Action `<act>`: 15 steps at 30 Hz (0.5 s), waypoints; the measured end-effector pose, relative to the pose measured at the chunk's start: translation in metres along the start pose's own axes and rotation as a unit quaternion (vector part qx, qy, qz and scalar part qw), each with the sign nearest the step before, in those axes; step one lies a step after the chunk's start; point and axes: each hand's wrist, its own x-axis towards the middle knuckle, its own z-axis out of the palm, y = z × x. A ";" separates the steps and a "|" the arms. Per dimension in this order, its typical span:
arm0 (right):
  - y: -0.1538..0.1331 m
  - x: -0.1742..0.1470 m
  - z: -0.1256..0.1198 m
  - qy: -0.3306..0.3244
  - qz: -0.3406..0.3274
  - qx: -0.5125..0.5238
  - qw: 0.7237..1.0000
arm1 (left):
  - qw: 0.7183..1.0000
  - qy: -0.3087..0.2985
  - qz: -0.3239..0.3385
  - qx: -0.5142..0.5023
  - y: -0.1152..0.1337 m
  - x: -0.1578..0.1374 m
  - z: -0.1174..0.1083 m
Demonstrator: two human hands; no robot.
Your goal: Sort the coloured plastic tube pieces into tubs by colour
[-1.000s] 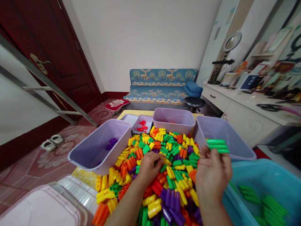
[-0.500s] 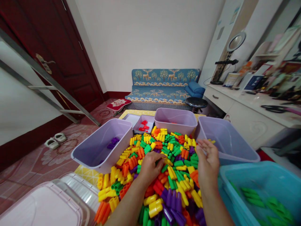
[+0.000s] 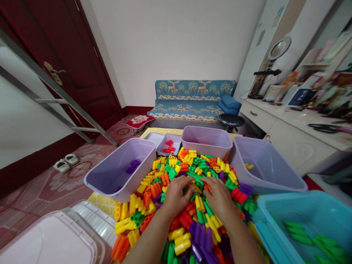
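A heap of plastic tube-shaped building pieces in yellow, green, orange, red and purple covers the table before me. My left hand (image 3: 178, 193) rests over the middle of the heap, fingers curved and thumb apart, with no piece visible in its grip. Opposite it, my right hand (image 3: 219, 194) reaches down with fingers and thumb apart around an orange piece (image 3: 207, 187); I see no firm hold on it. Yellow pieces (image 3: 200, 203) lie between the two wrists. Both hands' fingertips are close to green pieces (image 3: 198, 179).
Lilac bins stand around the heap: left (image 3: 93, 183) with purple pieces, back (image 3: 207, 146) with a few orange, right (image 3: 266, 183) with yellow. A small tray (image 3: 162, 143) holds red pieces. A turquoise bin (image 3: 264, 220) holds green ones. Lids (image 3: 52, 238) lie at front left.
My right hand has moved left, from beside the right lilac bin to the middle of the heap near my left hand. The left hand has barely shifted.
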 end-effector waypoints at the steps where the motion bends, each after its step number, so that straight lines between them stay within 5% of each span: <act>1: -0.002 0.000 0.003 0.004 0.011 0.056 0.998 | 1.000 0.001 -0.003 -0.002 0.001 0.000 -0.001; 7: -0.018 0.001 0.010 0.017 0.070 0.373 0.925 | 1.000 -0.004 -0.002 -0.006 0.002 0.000 -0.003; 11: -0.026 0.001 0.008 0.026 0.076 0.434 0.898 | 0.999 -0.013 0.012 -0.028 0.001 0.001 -0.003; 15: -0.028 0.001 0.006 0.022 0.067 0.427 0.902 | 0.999 -0.008 0.007 -0.045 -0.002 0.002 -0.001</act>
